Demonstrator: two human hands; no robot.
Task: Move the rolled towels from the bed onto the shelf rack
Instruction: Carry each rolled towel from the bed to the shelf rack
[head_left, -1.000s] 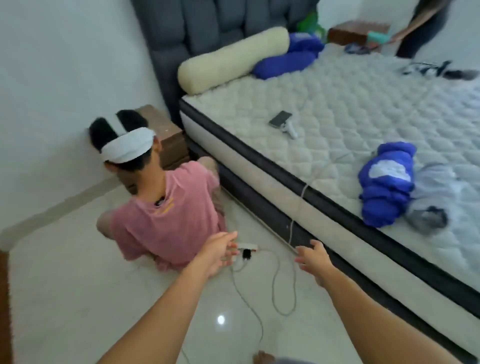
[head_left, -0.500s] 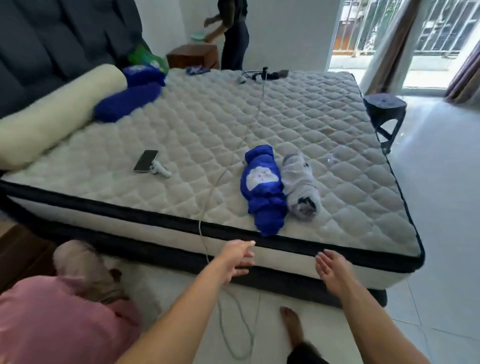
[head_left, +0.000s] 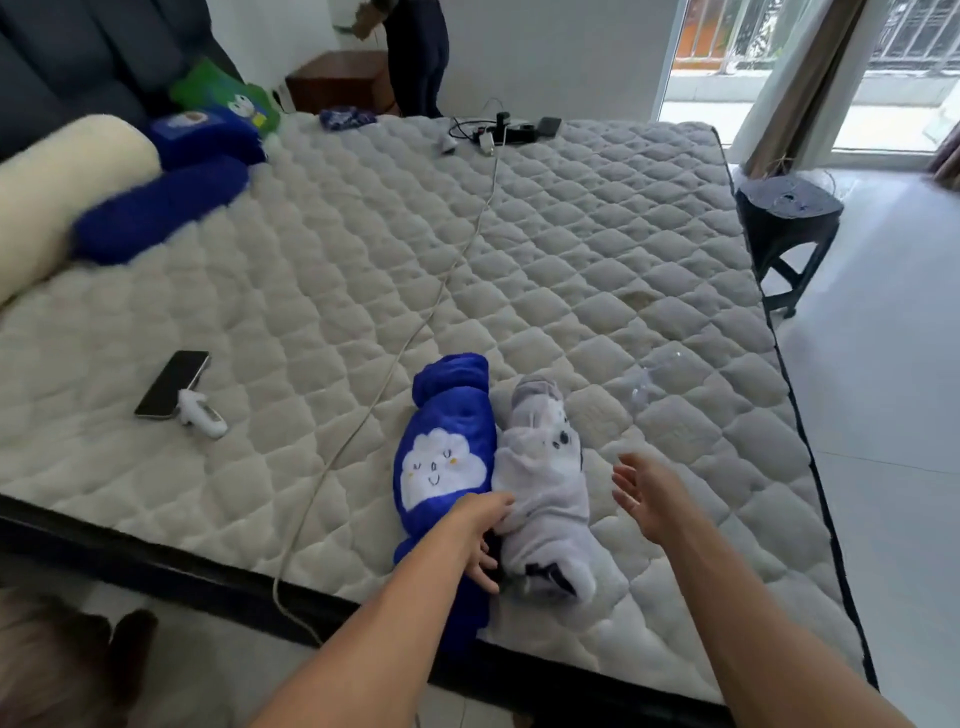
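Head view | left hand (head_left: 480, 530) fingers spread on blue towel (head_left: 444, 457) | right hand (head_left: 647, 493) open | no legible writing

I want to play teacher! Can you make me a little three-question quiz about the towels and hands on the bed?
1. True or false: the blue towel and the grey towel lie touching, side by side.
2. Which hand is on the towels: A left hand, B right hand?
3. Fill in: the phone lies to the ___ of the towels.

Key: 1 true. 2 A; the right is open in the air beside them. 3 left.
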